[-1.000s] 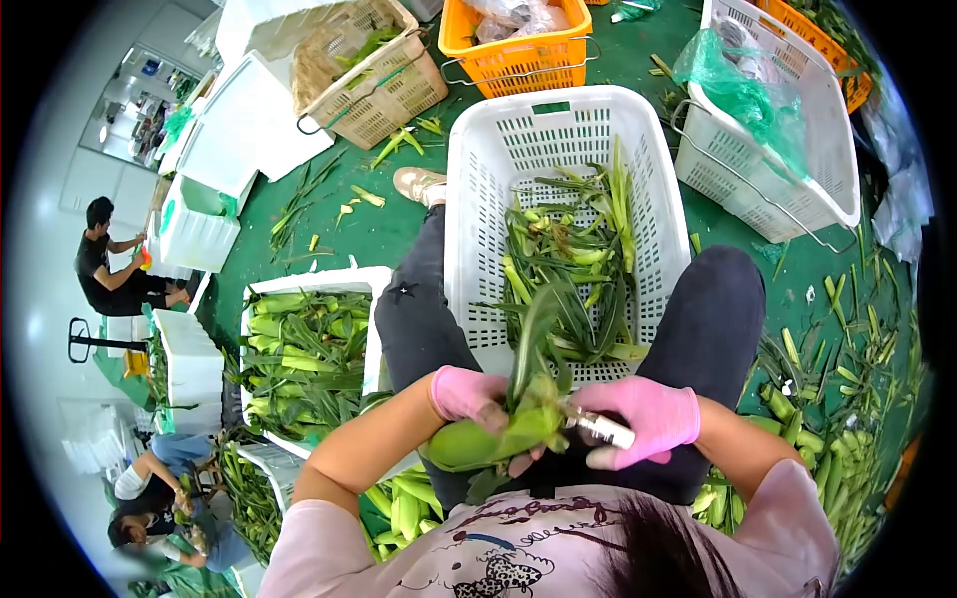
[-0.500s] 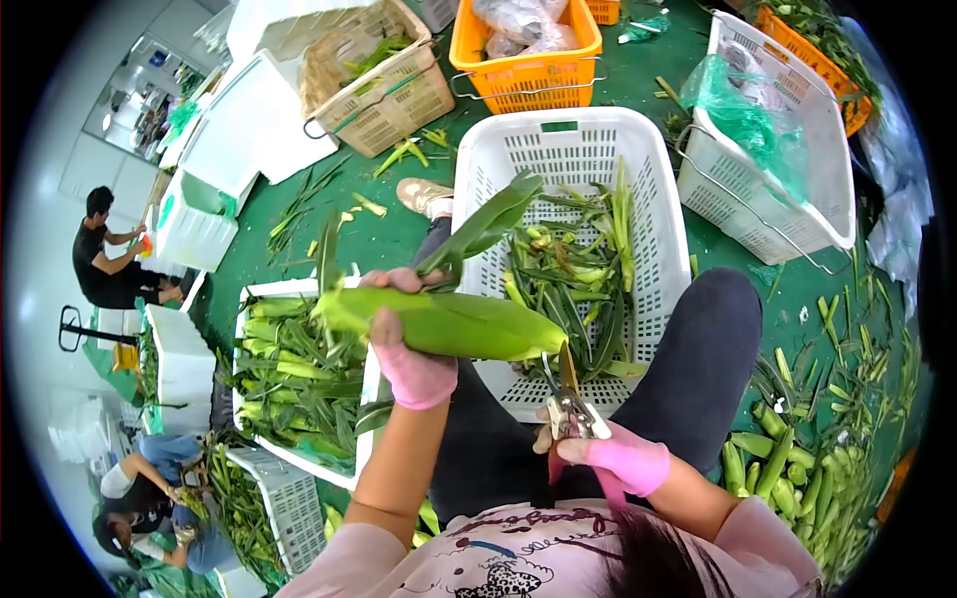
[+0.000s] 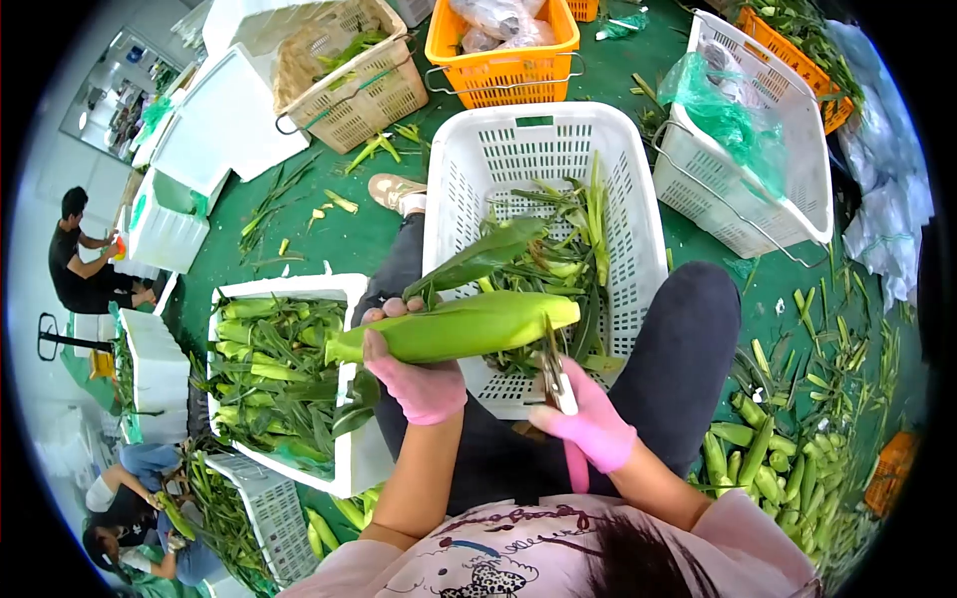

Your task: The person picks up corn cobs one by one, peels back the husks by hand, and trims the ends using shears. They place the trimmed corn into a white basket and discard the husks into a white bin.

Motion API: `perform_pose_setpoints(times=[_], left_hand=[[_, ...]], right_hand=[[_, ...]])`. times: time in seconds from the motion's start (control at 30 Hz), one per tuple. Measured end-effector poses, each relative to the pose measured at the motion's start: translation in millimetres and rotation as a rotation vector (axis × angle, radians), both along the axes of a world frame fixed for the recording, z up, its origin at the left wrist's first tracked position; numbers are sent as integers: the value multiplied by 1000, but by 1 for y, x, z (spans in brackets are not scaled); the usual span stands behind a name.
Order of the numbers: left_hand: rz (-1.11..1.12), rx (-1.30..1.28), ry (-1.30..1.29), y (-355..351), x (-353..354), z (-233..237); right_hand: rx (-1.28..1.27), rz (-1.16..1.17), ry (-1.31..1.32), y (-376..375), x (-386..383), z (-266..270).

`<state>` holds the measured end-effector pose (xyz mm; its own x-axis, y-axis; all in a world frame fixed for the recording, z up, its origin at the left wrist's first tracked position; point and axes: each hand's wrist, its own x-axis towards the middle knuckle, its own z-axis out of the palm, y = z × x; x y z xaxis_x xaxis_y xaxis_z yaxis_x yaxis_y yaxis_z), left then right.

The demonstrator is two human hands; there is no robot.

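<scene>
Firmly, the left hand (image 3: pixel 417 379) is curling its fingers around the corn ear (image 3: pixel 469 327), probably stiff, light and slick-husked, by its thick body above the white crate (image 3: pixel 440 224), while the right hand (image 3: pixel 590 427) is pinching shears (image 3: pixel 555 377) at its end.

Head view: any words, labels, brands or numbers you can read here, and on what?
No text reads clearly.
Shirt: curly lettering above a cartoon print, too blurred to read.
White crate: green tag on its far rim, too small to read.
Corn and shears: no marking seen.
</scene>
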<state>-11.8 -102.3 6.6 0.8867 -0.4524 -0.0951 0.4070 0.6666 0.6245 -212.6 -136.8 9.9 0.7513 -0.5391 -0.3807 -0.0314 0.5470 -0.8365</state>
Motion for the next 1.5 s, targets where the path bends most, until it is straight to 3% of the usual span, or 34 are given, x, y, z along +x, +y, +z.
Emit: perform_pose_setpoints(times=[0.07, 0.2, 0.27, 0.33, 0.37, 0.4, 0.47, 0.53, 0.6, 0.63, 0.7, 0.73, 0.77, 0.8, 0.83, 0.87, 0.93, 1.0, 1.03, 1.1, 1.13, 1.2, 1.23, 1.27, 1.33, 1.4, 1.47, 1.5], left_hand=[[3, 31, 7, 1, -3, -2], [20, -20, 187, -9, -3, 16], [-56, -70, 231, -8, 3, 4], [-221, 56, 427, -3, 14, -9], [-336, 124, 557, -2, 20, -9], [-607, 260, 623, 9, 34, -23], [-867, 254, 455, 4, 34, -46], [-1258, -458, 976, 14, 22, -52], [-1175, -731, 677, 31, 24, -59], [-1052, -618, 703, 46, 25, -69], [-817, -362, 716, 75, 28, -88], [-775, -370, 748, 76, 25, -61], [-931, -444, 573, 80, 26, -56], [-828, -331, 766, 85, 16, -49], [-857, -187, 773, 85, 10, -40], [-882, -43, 783, 86, 4, -37], [-1114, -161, 794, 100, -10, -39], [-1083, 62, 640, 103, -19, -22], [-1106, 42, 595, 105, -14, -21], [-1127, -6, 526, 112, -12, -21], [-1126, 150, 382, 109, -11, -17], [-1113, 459, 84, 96, -3, -2], [-1130, 544, -92, 86, -2, 1], [-1137, 581, -139, 80, -4, 5], [-1142, 650, -241, 71, -7, 12], [-1127, 540, -173, 73, -11, 10], [-1071, 450, 12, 81, -20, 4], [-1046, 452, -59, 82, -20, -5]], right_hand=[[-524, -163, 194, 3, 14, -30], [-712, -109, 367, 3, 9, -36], [-877, -158, 388, 3, 9, -29], [-926, -61, 491, 1, 2, -14], [-1256, -6, 452, 6, -11, -26], [-818, 419, 124, 5, -19, -4], [-642, 719, -296, 19, -24, -13], [-214, 682, -459, 6, -22, -13], [206, 648, -579, -16, -17, -2], [414, 631, -624, -28, -12, 5], [393, 386, -542, -28, 1, 25], [220, 295, -463, -29, 7, 20], [270, 141, -418, -40, 17, 20], [310, -19, -375, -51, 27, 20], [336, -175, -334, -62, 38, 20], [344, -168, -378, -85, 44, 4], [310, -415, -188, -118, 53, -31], [404, -12, -305, -108, 29, -58], [424, -2, -33, -90, 26, -53], [392, -6, 18, -54, 23, -43], [365, 0, 76, -42, 21, -25], [-87, 8, 103, -36, 32, 4], [-133, 37, 226, -39, 40, 33], [-213, 95, 284, -42, 44, 38], [-536, 186, 135, -43, 51, 25], [-649, 63, 75, -36, 55, 18], [-236, -89, 6, -35, 52, 33], [-173, -84, -58, -39, 53, 35]])
